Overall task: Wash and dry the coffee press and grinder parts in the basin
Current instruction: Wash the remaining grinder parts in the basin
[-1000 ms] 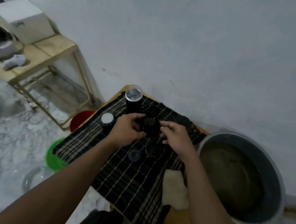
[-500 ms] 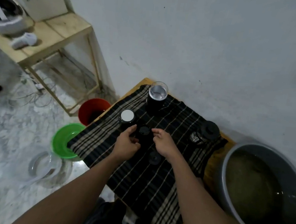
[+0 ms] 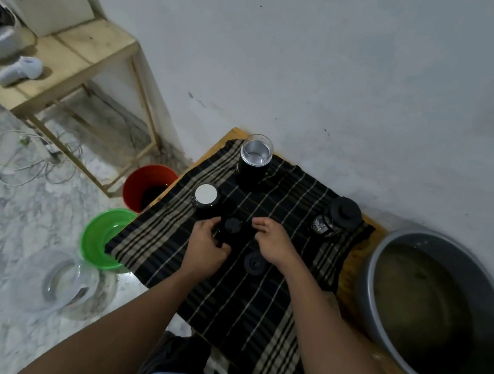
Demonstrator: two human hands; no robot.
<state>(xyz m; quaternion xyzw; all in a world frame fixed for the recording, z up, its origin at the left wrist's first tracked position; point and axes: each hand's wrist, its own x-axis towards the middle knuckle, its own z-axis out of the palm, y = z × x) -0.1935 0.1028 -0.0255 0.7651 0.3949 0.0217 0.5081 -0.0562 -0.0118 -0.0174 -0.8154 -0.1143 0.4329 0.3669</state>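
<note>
On the dark striped cloth (image 3: 258,308), the left hand (image 3: 206,247) has its grip pinched on a small black cylindrical grinder part (image 3: 232,225); the right hand (image 3: 273,240) hovers just beside it, grip loosely curled, holding nothing.

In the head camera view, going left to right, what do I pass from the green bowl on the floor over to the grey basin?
green bowl → red bucket → white-topped black part → grinder → coffee press → grey basin

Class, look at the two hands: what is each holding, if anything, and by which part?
The left hand grips the small black cylinder by its side wall, between thumb and fingers. The right hand holds nothing.
</note>
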